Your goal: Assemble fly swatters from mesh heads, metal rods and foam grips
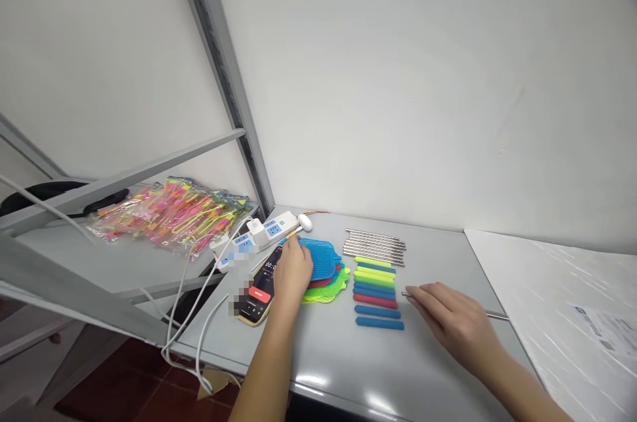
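My left hand (pixel 293 268) is closed at the left edge of a blue mesh fly swatter head (pixel 322 260), the top one of a stack. Beneath it show red and green swatter heads (pixel 328 292), fanned out. In my right hand (pixel 455 319) is a thin metal rod (pixel 497 316); its tip pokes out past my fingertips and its other end sticks out to the right. Between my hands lies a column of blue, yellow, green and red plastic handles (pixel 375 301). Behind them several metal rods (pixel 374 247) rest side by side.
A phone (pixel 261 286) with a running timer lies left of my left hand. Behind it stand a white power strip (pixel 281 226) and cables. Bagged colourful items (pixel 169 213) cover the left shelf. A white wrapped board (pixel 562 296) lies at the right; a wall rises behind.
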{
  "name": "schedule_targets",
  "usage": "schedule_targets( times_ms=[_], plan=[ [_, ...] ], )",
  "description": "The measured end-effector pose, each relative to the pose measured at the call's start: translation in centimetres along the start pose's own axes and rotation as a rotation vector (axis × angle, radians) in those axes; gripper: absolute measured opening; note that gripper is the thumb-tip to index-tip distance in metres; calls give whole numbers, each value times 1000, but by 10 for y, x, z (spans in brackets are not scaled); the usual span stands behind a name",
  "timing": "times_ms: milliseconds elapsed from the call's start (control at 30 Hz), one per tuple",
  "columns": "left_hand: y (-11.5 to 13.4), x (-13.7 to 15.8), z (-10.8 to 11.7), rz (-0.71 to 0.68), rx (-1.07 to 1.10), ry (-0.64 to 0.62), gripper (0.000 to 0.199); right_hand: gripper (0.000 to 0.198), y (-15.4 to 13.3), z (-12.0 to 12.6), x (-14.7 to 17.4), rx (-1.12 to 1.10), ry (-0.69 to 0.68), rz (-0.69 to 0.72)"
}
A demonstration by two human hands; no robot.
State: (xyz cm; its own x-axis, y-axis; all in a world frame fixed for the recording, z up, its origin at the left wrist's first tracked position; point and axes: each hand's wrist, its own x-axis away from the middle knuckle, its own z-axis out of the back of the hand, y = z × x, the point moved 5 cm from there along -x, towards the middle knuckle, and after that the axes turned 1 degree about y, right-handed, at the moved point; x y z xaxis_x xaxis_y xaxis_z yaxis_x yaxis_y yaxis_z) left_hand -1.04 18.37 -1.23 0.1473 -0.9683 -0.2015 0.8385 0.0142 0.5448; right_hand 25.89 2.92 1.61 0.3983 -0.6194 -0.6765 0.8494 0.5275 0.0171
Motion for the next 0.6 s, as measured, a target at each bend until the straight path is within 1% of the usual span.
schedule_targets(
  times_ms=[167, 233, 300, 333, 367, 433, 467, 500, 533, 567, 600],
  plan=[
    [12, 13, -10, -83, -190, 7, 39, 27, 12, 2, -17, -30, 95, 21],
    [20, 15, -14, -136, -230, 2, 39, 29, 16, 7, -25, -42, 140, 32],
    [28, 14, -15, -187, -253, -15, 37, 27, 21, 18, -33, -40, 218, 7],
    [33, 14, -15, -211, -260, -25, 35, 24, 26, 24, -36, -45, 259, -46],
    [38, 12, -14, -236, -264, -34, 33, 18, 33, 30, -39, -65, 296, -137],
    [51, 8, -12, -291, -263, -49, 30, 6, 52, 38, -42, -161, 371, -420],
    [59, 5, -11, -321, -257, -55, 30, 3, 64, 39, -42, -245, 394, -578],
    [67, 2, -10, -351, -249, -60, 30, 8, 75, 35, -41, -350, 407, -715],
    [75, -2, -9, -379, -239, -65, 30, 12, 85, 28, -42, -470, 411, -814],
    [84, -6, -9, -402, -229, -70, 30, 16, 96, 17, -43, -599, 398, -876],
    [92, -9, -10, -420, -220, -74, 30, 20, 106, 3, -45, -732, 364, -903]
  ],
)
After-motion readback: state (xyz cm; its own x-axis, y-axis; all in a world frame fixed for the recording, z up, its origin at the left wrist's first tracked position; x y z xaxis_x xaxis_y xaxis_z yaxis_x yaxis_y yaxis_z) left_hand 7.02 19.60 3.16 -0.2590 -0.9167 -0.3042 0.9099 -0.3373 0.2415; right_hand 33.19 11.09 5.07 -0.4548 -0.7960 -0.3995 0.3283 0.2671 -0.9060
